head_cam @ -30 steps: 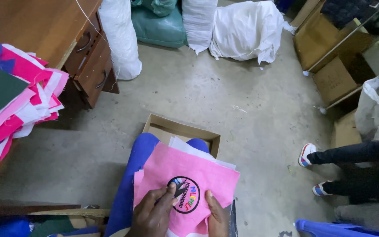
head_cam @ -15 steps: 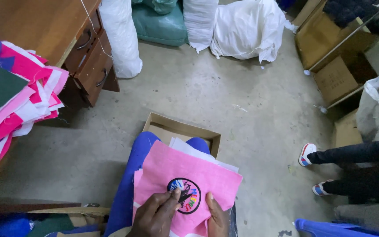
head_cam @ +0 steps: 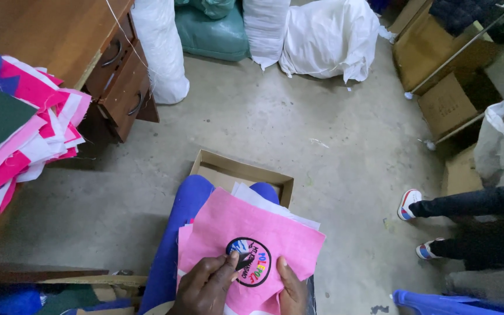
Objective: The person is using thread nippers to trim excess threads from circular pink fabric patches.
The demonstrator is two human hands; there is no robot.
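Observation:
A pink fabric piece [head_cam: 246, 227] with a round black printed emblem [head_cam: 251, 262] lies on my lap, over my blue trousers [head_cam: 176, 233]. More pink and white pieces lie stacked beneath it. My left hand [head_cam: 208, 286] rests on the fabric with fingertips at the emblem's left edge. My right hand [head_cam: 290, 289] presses its thumb on the fabric just right of the emblem. Both hands hold the pink piece flat at the frame's bottom edge.
An open cardboard box [head_cam: 243, 172] sits on the concrete floor by my knees. A stack of pink, white and green fabric [head_cam: 13, 140] lies on a wooden desk with drawers [head_cam: 121, 70] at left. Stuffed sacks [head_cam: 328, 35] line the back. Another person's legs and shoes [head_cam: 438, 221] are at right.
My left hand's fingers have shifted on the emblem, uncovering more of its print. The pink piece and my right hand stay nearly in place.

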